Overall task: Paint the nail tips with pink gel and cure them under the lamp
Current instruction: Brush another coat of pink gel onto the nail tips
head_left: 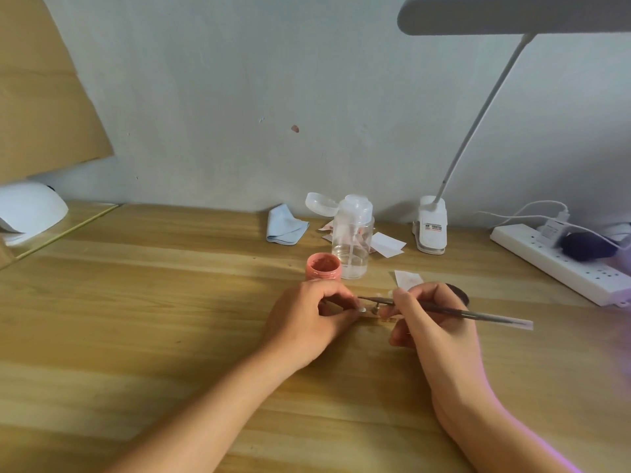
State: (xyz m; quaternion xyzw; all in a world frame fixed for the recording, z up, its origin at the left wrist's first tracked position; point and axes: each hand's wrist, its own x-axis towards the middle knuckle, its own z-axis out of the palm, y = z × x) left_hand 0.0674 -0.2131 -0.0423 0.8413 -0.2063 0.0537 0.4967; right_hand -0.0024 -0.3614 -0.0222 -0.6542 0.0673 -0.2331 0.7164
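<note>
Wooden desk (170,285), plain wall behind. Small white nail tip (362,309) sits mid-desk, pinched at the curled fingertips of the left hand (307,315). Right hand (433,319) has its fingers clamped on the brush (461,312), bristle end just above the tip. Open pink gel jar (323,266) is just behind the left hand. Looks like the painting step. Next move likely needs a steady stroke, then a carry to the white curing lamp (27,209) at far left.

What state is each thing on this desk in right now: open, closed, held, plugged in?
Pink gel jar, lid off.
Clear pump bottle, cap flipped open, nearly empty.
Brush, gripped by right hand.
Nail tip, pale, pinched by left hand.
Curing lamp, far left, away from both hands.
Power strip, adapter plugged in.
Desk lamp, on or off unclear.
</note>
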